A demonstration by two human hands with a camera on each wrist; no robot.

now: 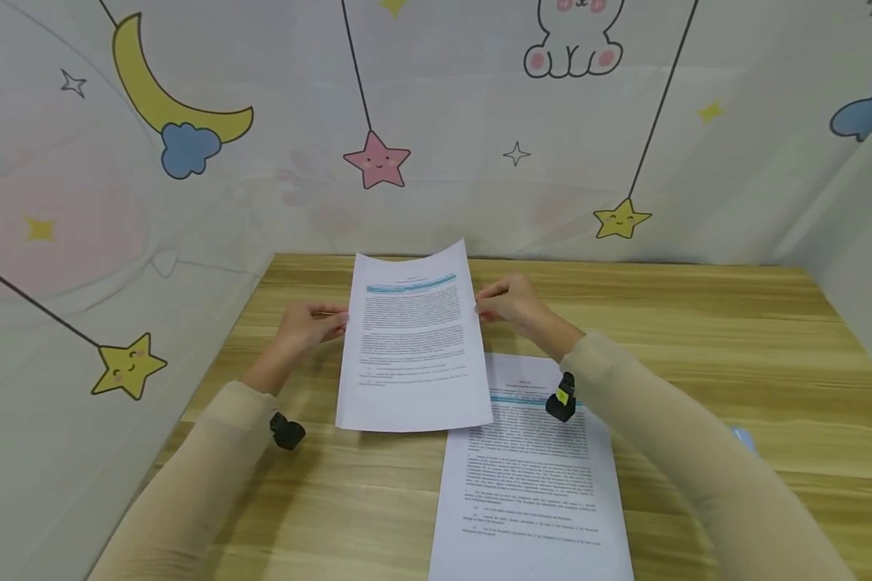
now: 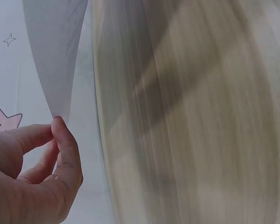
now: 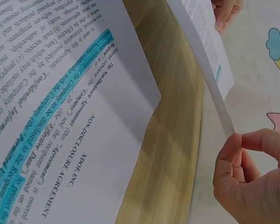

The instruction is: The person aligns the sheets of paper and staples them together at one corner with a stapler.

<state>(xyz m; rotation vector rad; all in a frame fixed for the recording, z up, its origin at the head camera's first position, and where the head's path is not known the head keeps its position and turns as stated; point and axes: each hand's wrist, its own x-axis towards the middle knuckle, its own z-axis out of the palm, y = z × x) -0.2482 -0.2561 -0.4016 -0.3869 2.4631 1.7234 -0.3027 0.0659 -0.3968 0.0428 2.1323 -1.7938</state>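
Note:
A printed sheet of paper [image 1: 414, 395] with a blue highlighted band near its top is held up above the table, its top edge bowed. My left hand [image 1: 308, 327] pinches its left edge between thumb and finger; the left wrist view shows that hand [image 2: 46, 168] at the paper's edge [image 2: 56, 56]. On the opposite edge, my right hand [image 1: 512, 303] pinches the same sheet, seen closely as a hand [image 3: 252, 172] in the right wrist view. Below it lies a second printed sheet [image 1: 530, 500], partly covered by the raised one, headed "NON-DISCLOSURE AGREEMENT" in the right wrist view.
The wooden table [image 1: 698, 323] reaches back to a white cloth backdrop [image 1: 465, 202] printed with stars and a moon. A small light-blue object [image 1: 744, 438] shows beside the right forearm, mostly hidden by the sleeve.

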